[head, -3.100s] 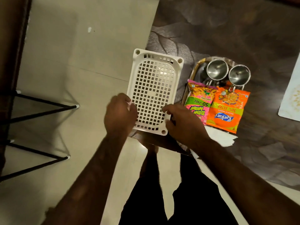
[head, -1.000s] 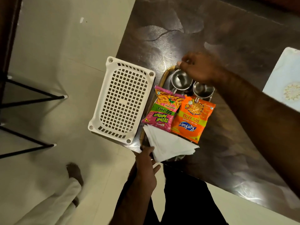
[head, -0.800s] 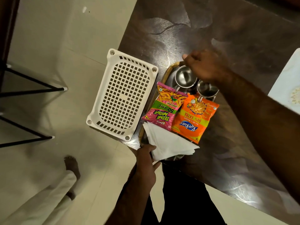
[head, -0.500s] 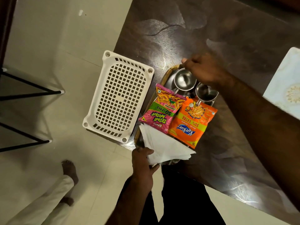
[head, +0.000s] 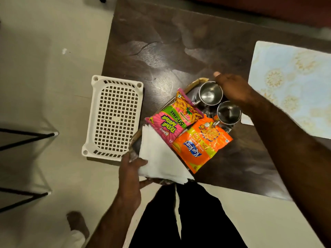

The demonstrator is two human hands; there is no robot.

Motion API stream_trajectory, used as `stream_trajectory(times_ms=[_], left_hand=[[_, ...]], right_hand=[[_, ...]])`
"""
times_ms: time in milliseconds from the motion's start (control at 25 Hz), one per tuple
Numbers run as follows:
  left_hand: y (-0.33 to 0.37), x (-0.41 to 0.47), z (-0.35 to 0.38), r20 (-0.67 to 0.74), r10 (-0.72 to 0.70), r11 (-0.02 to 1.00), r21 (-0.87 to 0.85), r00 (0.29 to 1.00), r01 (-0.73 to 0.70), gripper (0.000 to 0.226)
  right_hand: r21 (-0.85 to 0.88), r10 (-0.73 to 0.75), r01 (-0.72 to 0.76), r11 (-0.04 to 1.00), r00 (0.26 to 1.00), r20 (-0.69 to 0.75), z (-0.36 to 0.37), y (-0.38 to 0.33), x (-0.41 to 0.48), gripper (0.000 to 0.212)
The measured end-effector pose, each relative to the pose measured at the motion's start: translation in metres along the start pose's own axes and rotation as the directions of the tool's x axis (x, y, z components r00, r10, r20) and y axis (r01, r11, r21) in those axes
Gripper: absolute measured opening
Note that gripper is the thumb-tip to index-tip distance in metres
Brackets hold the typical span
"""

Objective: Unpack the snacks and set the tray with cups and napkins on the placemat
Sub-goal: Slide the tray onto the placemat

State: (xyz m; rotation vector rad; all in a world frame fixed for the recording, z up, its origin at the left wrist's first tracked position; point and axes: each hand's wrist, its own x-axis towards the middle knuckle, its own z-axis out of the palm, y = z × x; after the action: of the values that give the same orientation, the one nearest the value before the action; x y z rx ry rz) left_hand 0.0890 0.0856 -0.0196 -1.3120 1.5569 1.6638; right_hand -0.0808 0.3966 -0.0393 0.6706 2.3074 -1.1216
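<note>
Both hands have a grip on the tray (head: pixel 196 82), one at each end. The left hand (head: pixel 129 173) is closed on the near end, its thumb lying on top of the white napkins (head: pixel 159 161) and its fingers curled beneath the rim. The right hand (head: pixel 232 88) holds the far end beside the steel cups; its fingers are hidden behind the rim, so how far they close cannot be told. The tray sits at the near left corner of the dark worktop (head: pixel 179 47), its near end jutting past the edge. On it stand two steel cups (head: pixel 210 93), side by side, with a pink snack packet (head: pixel 172 119) and an orange snack packet (head: pixel 200 142) lying flat just in front of them, and the folded napkins nearest the person. A white perforated basket (head: pixel 114 118) lies upside down just left of the tray, overhanging the worktop's edge. The pale blue placemat (head: pixel 293 86) lies on the worktop to the right, well apart from the tray.
</note>
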Motion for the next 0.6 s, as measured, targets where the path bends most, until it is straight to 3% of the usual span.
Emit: stream_trajectory(times_ms=[120, 280, 360, 600], left_hand=[[0.033, 0.004, 0.005, 0.041, 0.093, 0.992, 0.086, 0.995, -0.096, 0.037], [0.076, 0.006, 0.034, 0.149, 0.189, 0.962, 0.171, 0.971, -0.213, 0.036], [0.091, 0.004, 0.06, 0.193, 0.228, 0.942, 0.206, 0.954, -0.266, 0.036], [0.103, 0.002, 0.169, 0.334, 0.282, 0.893, 0.251, 0.899, -0.373, 0.033]], right_hand=[[0.163, 0.135, -0.121, 0.979, 0.988, -0.079, -0.024, 0.025, -0.024, 0.049], [0.24, 0.258, -0.227, 0.944, 0.96, -0.105, -0.059, 0.063, -0.052, 0.049], [0.306, 0.303, -0.257, 0.917, 0.946, -0.115, -0.078, 0.081, -0.061, 0.06], [0.476, 0.387, -0.27, 0.837, 0.907, -0.166, -0.139, 0.149, -0.066, 0.061]])
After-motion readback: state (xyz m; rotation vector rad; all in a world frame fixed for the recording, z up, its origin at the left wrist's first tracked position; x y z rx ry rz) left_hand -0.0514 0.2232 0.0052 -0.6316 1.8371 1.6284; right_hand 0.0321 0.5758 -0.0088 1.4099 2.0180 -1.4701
